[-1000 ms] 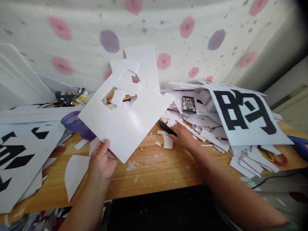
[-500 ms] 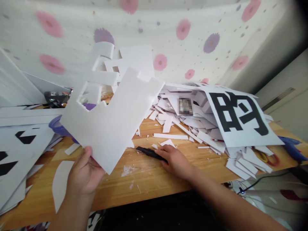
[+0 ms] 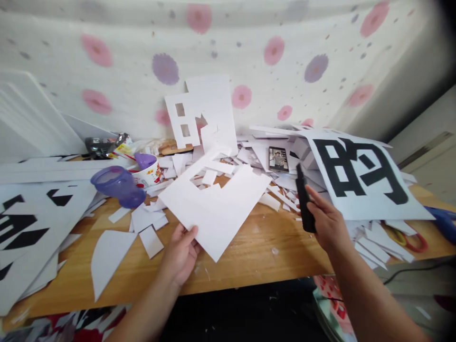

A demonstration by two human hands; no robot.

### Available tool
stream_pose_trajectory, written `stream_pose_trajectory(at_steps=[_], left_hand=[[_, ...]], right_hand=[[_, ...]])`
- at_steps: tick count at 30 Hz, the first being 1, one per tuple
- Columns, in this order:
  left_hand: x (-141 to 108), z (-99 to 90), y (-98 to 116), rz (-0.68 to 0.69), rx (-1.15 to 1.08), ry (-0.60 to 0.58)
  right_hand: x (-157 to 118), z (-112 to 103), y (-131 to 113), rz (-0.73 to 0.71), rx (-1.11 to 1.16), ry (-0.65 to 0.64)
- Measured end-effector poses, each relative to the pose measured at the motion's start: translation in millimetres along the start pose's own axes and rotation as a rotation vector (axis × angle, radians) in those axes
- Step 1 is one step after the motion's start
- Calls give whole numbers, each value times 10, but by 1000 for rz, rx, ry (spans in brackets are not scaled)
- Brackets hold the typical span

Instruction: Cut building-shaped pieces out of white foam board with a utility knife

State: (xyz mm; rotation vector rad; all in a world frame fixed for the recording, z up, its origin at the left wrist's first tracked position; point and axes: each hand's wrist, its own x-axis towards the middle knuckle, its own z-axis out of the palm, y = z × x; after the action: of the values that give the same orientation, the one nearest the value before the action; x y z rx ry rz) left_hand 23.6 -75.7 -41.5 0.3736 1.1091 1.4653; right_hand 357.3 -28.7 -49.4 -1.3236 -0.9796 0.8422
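My left hand pinches the near edge of a white foam board that has shapes cut out of its far part. The board is tilted over the middle of the wooden table. In my right hand is a black utility knife, raised above the table with its tip pointing up and away. Knife and board are apart. Behind them a white cut-out character stands upright against the patterned curtain. A sheet printed with a large black character lies to the right over scraps.
A translucent purple cup and a printed paper tub stand at the left. A phone leans among white offcuts. Printed sheets cover the left end. Scissors lie at the right, and a curved white piece rests near the front.
The foam board has come down and right, uncovering the purple cup and tub. My right hand has lifted the knife off the table and moved right.
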Motion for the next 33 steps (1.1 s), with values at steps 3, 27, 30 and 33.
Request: stream_pose_trajectory(at_steps=[3,27,30,33], left_hand=[[41,-8,-27,-35,29,-38],[137,-518,168,802,1700,-249],[134,-454,177,737,1675,-238],[99,-411,181,664,1608,-234]], right_hand=[[-203,-73,-83,106,223,-30],[-306,396,123,-387,-169,-406],[-186,442,89,-558,-452,-463],[74,478,31,-582,-564,-414]])
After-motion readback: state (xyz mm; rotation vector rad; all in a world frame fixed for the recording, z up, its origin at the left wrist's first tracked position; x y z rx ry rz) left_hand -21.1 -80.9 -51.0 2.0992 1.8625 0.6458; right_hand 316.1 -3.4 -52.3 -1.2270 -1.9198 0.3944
